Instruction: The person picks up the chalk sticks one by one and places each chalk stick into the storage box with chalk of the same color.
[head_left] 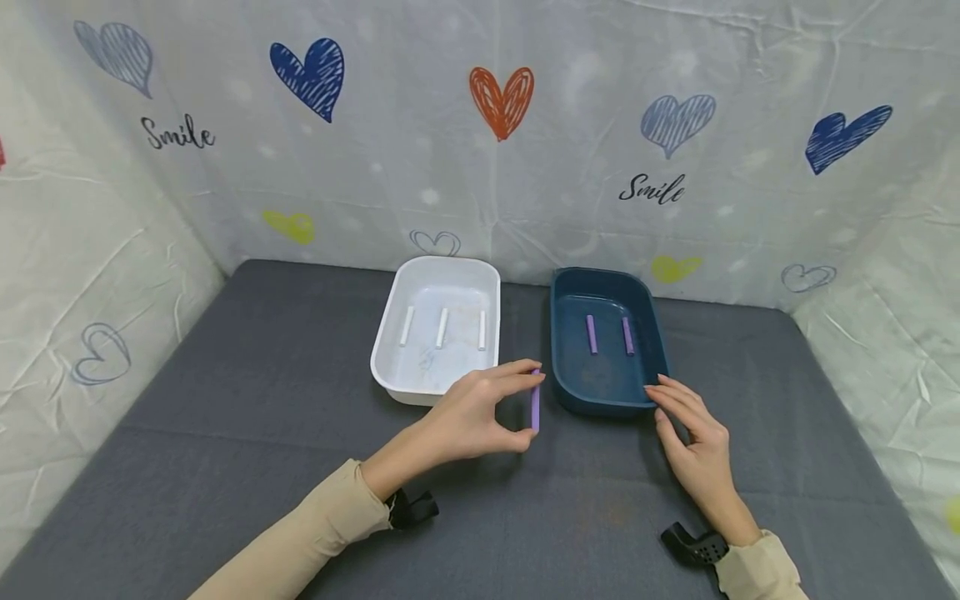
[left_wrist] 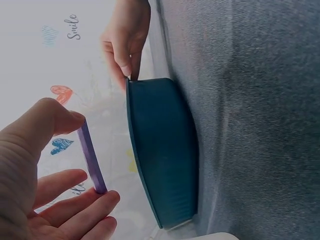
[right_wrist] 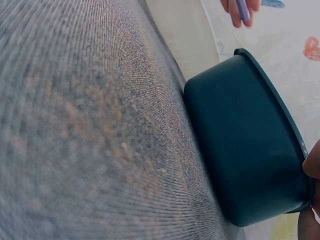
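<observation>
My left hand [head_left: 476,412] pinches a purple chalk stick [head_left: 536,404] by its two ends, thumb at the near end and fingertips at the far one. In the left wrist view the purple chalk stick [left_wrist: 92,159] hangs in the air beside the dark blue tray [left_wrist: 160,145]. At that tray's near right corner, my right hand [head_left: 697,450] holds the rim between thumb and fingers, as the right wrist view shows close up. Inside the dark blue tray [head_left: 600,407] lie two purple chalk sticks [head_left: 592,334], side by side.
Left of the dark blue tray stands a white tray [head_left: 382,337] with three white chalk sticks [head_left: 442,328] and a faint smudge inside. Both trays sit on a grey cloth-covered table [head_left: 247,467], near the white curtain [head_left: 405,150] printed with hearts.
</observation>
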